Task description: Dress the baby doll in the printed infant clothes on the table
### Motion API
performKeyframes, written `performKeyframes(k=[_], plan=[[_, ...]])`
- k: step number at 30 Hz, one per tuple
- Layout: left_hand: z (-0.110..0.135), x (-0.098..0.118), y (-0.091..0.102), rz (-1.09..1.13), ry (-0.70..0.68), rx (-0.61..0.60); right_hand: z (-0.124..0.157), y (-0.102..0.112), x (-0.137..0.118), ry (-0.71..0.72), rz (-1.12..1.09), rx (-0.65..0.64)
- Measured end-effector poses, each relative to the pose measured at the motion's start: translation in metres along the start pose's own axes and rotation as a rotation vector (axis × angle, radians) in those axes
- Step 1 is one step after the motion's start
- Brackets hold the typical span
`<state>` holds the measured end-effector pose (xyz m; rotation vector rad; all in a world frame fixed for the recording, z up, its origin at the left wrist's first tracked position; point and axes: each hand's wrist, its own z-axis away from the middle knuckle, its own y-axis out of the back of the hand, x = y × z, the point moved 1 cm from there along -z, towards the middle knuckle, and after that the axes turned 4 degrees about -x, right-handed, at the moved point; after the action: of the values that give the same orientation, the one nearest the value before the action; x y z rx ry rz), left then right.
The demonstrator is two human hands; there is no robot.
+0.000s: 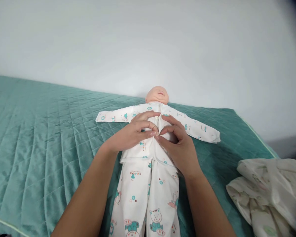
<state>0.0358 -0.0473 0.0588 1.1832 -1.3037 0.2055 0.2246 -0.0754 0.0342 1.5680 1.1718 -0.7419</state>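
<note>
A baby doll (157,95) lies on its back, dressed in a white printed baby shirt (140,154) and matching trousers (135,197). Its sleeves stretch out to both sides. Over the chest, my left hand (135,131) pinches one front edge of the shirt between thumb and finger. My right hand (177,141) pinches the opposite edge, its fingertips almost meeting those of the left. A small pale button (157,117) shows on the front just above the fingertips. What lies right between the fingertips is mostly hidden.
A green quilted cover (51,131) spreads under the doll, with pale piping along its edges. Crumpled white printed cloth (273,187) lies at the right front. A plain pale wall (138,42) rises directly behind the doll's head.
</note>
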Motion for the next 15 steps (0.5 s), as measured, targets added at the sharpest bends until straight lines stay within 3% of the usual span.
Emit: performKeyframes(k=[5, 12, 15], plan=[[0.0, -0.002, -0.001, 0.044, -0.032, 0.019, 0.0, 0.001, 0.0, 0.054, -0.024, -0.064], [-0.003, 0.0, -0.01, 0.023, 0.008, 0.112, 0.001, -0.006, -0.002, 0.048, 0.028, 0.01], [-0.003, 0.0, -0.009, 0.073, 0.014, 0.114, 0.001, -0.006, -0.004, -0.002, -0.078, 0.049]])
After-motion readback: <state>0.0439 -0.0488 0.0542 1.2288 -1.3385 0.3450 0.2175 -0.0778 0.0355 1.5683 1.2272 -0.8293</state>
